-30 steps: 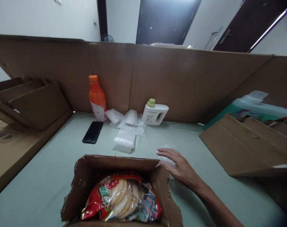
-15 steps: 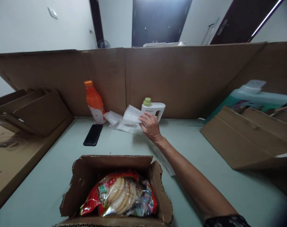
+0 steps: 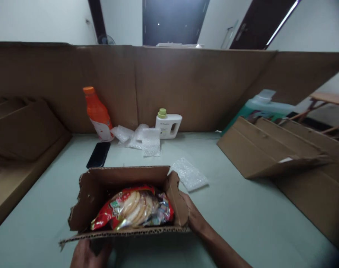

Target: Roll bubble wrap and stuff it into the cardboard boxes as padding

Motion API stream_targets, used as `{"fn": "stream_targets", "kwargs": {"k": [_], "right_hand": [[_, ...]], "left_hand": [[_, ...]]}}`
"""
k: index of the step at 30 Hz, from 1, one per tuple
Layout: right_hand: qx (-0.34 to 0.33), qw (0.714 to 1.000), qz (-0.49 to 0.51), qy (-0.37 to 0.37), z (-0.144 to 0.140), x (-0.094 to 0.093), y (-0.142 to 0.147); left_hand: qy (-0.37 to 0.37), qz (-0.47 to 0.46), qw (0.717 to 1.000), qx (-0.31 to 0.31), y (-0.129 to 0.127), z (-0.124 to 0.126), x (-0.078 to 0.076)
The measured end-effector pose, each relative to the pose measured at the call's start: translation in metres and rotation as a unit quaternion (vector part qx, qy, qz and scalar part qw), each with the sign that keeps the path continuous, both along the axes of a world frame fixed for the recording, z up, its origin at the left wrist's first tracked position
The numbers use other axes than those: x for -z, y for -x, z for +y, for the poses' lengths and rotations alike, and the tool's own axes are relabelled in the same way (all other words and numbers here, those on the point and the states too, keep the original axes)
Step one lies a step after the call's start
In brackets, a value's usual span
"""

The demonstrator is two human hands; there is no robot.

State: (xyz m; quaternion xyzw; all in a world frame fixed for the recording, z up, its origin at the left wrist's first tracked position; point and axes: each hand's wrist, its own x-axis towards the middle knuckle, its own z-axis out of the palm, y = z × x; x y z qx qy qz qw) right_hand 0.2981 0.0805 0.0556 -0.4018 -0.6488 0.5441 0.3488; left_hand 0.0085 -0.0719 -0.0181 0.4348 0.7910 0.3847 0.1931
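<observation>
An open cardboard box point(image 3: 178, 203) with torn top edges is near me, low in the view. Inside lies a red and clear bag of round crackers point(image 3: 136, 208). Under the box's near left edge, my left hand point(image 3: 87, 256) grips it, with the fingers partly hidden. My right hand point(image 3: 191, 210) holds the right side, its fingers tucked behind the cardboard. Just beyond that side, a flat piece of bubble wrap point(image 3: 189, 174) rests on the table.
Along the tall cardboard panel point(image 3: 203, 89) stand an orange bottle point(image 3: 98, 115) and a white jug with a green cap point(image 3: 166, 125). Crumpled bubble wrap point(image 3: 151, 139) lies between them, a black phone point(image 3: 98, 155) nearer. Folded cardboard point(image 3: 259, 152) leans right, before a teal container point(image 3: 259, 108).
My right hand has let go of the bubble wrap by the white jug and come back to the box. My left hand has come into view holding the box. The camera view has shifted.
</observation>
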Motion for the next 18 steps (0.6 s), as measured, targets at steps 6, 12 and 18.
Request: {"fn": "stream_targets", "kwargs": {"k": [6,12,18], "right_hand": [[0.026,0.999,-0.022,-0.04,0.06,0.007,0.002],[0.091,0.989,-0.078,-0.085,0.153,0.016,-0.009],[0.177,0.971,-0.12,-0.105,0.254,0.018,0.052]], "left_hand": [[-0.071,-0.074,0.992,0.076,-0.003,0.09,-0.026],[-0.103,-0.096,0.988,0.066,-0.007,0.102,-0.01],[-0.113,-0.087,0.988,0.06,-0.006,0.101,0.006]]}}
